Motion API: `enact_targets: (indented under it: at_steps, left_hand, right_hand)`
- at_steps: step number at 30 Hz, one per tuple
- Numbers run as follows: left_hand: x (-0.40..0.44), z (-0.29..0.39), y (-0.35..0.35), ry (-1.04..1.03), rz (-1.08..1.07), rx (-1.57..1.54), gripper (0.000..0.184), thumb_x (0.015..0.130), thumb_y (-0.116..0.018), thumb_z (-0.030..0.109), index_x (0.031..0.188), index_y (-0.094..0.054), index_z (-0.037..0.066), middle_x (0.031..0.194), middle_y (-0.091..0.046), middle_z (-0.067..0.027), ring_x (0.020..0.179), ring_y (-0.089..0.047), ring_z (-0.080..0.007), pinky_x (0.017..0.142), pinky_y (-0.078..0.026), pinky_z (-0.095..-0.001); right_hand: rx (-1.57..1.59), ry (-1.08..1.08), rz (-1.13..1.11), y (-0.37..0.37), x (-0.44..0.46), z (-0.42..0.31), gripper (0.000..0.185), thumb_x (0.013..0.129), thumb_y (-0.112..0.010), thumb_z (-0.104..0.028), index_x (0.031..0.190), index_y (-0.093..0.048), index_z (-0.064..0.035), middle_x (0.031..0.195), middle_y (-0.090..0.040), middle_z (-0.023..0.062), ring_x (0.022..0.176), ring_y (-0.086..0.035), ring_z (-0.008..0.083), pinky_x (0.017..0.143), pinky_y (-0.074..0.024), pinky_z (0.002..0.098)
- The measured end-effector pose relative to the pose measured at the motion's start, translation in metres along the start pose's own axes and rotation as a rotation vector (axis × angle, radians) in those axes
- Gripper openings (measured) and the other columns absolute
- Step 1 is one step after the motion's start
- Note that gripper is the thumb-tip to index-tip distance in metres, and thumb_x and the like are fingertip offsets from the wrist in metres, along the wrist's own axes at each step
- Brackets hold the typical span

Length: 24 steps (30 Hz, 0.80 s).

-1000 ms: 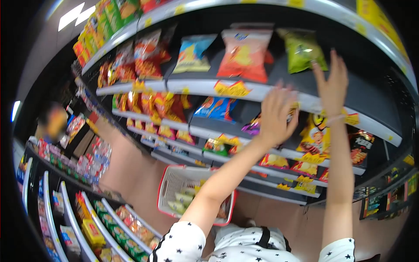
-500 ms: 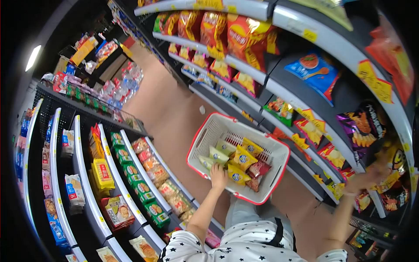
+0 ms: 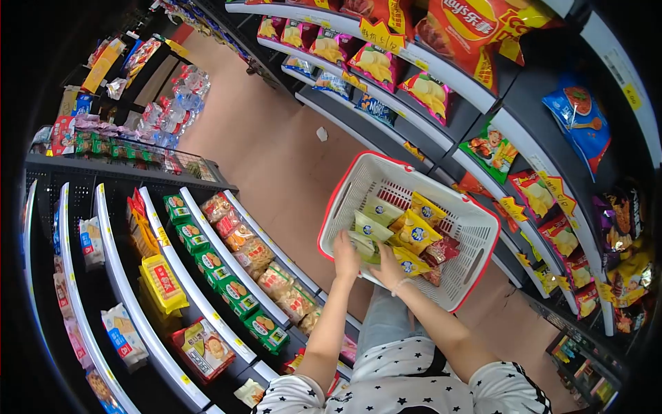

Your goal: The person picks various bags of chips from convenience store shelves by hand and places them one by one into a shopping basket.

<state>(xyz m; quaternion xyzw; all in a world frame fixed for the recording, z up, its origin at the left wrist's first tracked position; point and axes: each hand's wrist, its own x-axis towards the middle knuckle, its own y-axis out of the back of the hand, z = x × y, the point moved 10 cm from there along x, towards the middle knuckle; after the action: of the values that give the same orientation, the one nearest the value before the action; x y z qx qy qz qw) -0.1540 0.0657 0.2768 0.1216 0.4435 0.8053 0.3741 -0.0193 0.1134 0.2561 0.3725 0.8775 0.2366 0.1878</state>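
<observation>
"What's changed?"

"R hand (image 3: 388, 270) — out by the R-hand shelf (image 3: 524, 138) half a sec ago, now in the basket (image 3: 479, 238) beside the L hand (image 3: 347, 255). L was there already."

"Meaning?"

"Both hands are on the basket's contents now, I'd judge, not the shelf stock."

"Holding what?"

"A pale green pkt (image 3: 364, 246) lies btwn them, near L part of the basket. L fingers part-curled against its L side; R fingers half-bent, close by its R side. Can't tell if either set really grips — backs of the hands hide the pads."

"And round it?"

"More green pkts (image 3: 373, 227) just beyond, yellow pkts (image 3: 415, 231) to the R, dark red pkts (image 3: 441, 250) R of those. Far R end of the basket shows bare mesh."

"Shelf side?"

"Blue pkt (image 3: 579, 121) on the R, well apart from both hands."
</observation>
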Motion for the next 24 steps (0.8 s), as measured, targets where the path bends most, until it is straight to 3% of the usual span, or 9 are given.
enact_targets:
  at_steps: [5,8,12,13,15,18,19,20,24]
  left_hand:
    - [0.011,0.002,-0.006,-0.060,-0.207,-0.058,0.060,0.067,-0.048,-0.010,0.126,-0.038,-0.005,0.129,-0.040,-0.0236,0.123,-0.035,-0.0389,0.104,-0.030,-0.0420]
    - [0.003,0.008,-0.002,-0.193,-0.205,-0.014,0.064,0.070,-0.057,-0.005,0.130,-0.034,-0.004,0.131,-0.037,-0.0235,0.122,-0.033,-0.0399,0.102,-0.032,-0.0420]
    - [-0.010,0.031,0.037,-0.204,-0.030,-0.073,0.086,0.066,-0.076,0.014,0.133,-0.026,-0.006,0.131,-0.035,-0.0266,0.123,-0.033,-0.0405,0.104,-0.029,-0.0427]
    - [-0.011,0.035,0.044,-0.181,0.000,-0.107,0.095,0.063,-0.081,0.022,0.134,-0.024,-0.007,0.132,-0.034,-0.0274,0.123,-0.033,-0.0404,0.105,-0.028,-0.0429]
    - [-0.019,0.056,0.054,-0.087,-0.098,-0.346,0.105,0.061,-0.083,0.032,0.136,-0.021,-0.007,0.134,-0.032,-0.0275,0.125,-0.034,-0.0381,0.105,-0.029,-0.0427]
    - [-0.043,0.107,0.035,-0.199,-0.439,-0.333,0.092,0.064,-0.082,0.029,0.132,-0.032,-0.007,0.128,-0.044,-0.0248,0.121,-0.043,-0.0307,0.097,-0.039,-0.0372]
    - [-0.054,0.134,0.032,-0.212,-0.542,-0.384,0.086,0.066,-0.081,0.028,0.130,-0.037,-0.008,0.125,-0.049,-0.0237,0.118,-0.048,-0.0287,0.096,-0.040,-0.0365]
    - [-0.059,0.152,0.025,-0.293,-0.512,-0.441,0.073,0.070,-0.079,0.025,0.125,-0.044,-0.007,0.114,-0.058,-0.0216,0.108,-0.055,-0.0265,0.092,-0.042,-0.0359]
    - [-0.082,0.235,0.008,-0.403,-0.389,-0.586,0.050,0.075,-0.073,0.019,0.113,-0.053,-0.007,0.102,-0.063,-0.0194,0.094,-0.061,-0.0217,0.083,-0.047,-0.0331]
  right_hand:
    - [0.012,-0.199,-0.009,-0.022,0.027,0.020,0.047,0.081,-0.060,-0.037,0.120,-0.055,-0.0100,0.113,-0.059,0.0140,0.102,-0.056,0.0319,0.086,-0.0450,0.0396]
    - [0.043,-0.215,-0.016,-0.012,0.030,0.022,0.043,0.082,-0.061,-0.036,0.113,-0.061,-0.0059,0.111,-0.060,0.0175,0.100,-0.058,0.0314,0.086,-0.0452,0.0369]
    - [0.100,-0.249,0.042,0.030,0.019,0.018,0.045,0.086,-0.055,-0.041,0.109,-0.062,-0.0025,0.106,-0.062,0.0178,0.094,-0.059,0.0334,0.081,-0.0470,0.0391]
    - [0.150,-0.284,0.049,0.052,0.014,0.012,0.045,0.086,-0.057,-0.041,0.108,-0.062,-0.0018,0.093,-0.065,0.0190,0.087,-0.061,0.0328,0.075,-0.0473,0.0342]
    - [0.299,-0.287,-0.022,0.084,-0.001,0.012,0.042,0.088,-0.057,-0.038,0.108,-0.062,-0.0015,0.090,-0.068,0.0128,0.081,-0.063,0.0189,0.072,-0.0468,0.0287]
    - [0.529,-0.273,-0.063,0.145,-0.031,0.007,0.038,0.089,-0.059,-0.032,0.110,-0.062,-0.0011,0.095,-0.067,0.0048,0.083,-0.057,0.0077,0.073,-0.0467,0.0264]
    - [0.625,-0.273,-0.033,0.166,-0.041,0.007,0.037,0.089,-0.060,-0.029,0.110,-0.062,0.0005,0.100,-0.066,0.0040,0.087,-0.058,0.0093,0.079,-0.0459,0.0255]
    - [0.746,-0.184,0.032,0.189,-0.047,0.006,0.040,0.089,-0.059,-0.033,0.112,-0.061,-0.0013,0.094,-0.066,0.0031,0.081,-0.059,0.0093,0.069,-0.0477,0.0252]
    - [0.800,-0.192,0.257,0.297,-0.104,0.002,0.050,0.085,-0.064,-0.029,0.123,-0.048,-0.0002,0.107,-0.059,0.0073,0.089,-0.057,0.0144,0.075,-0.0476,0.0291]
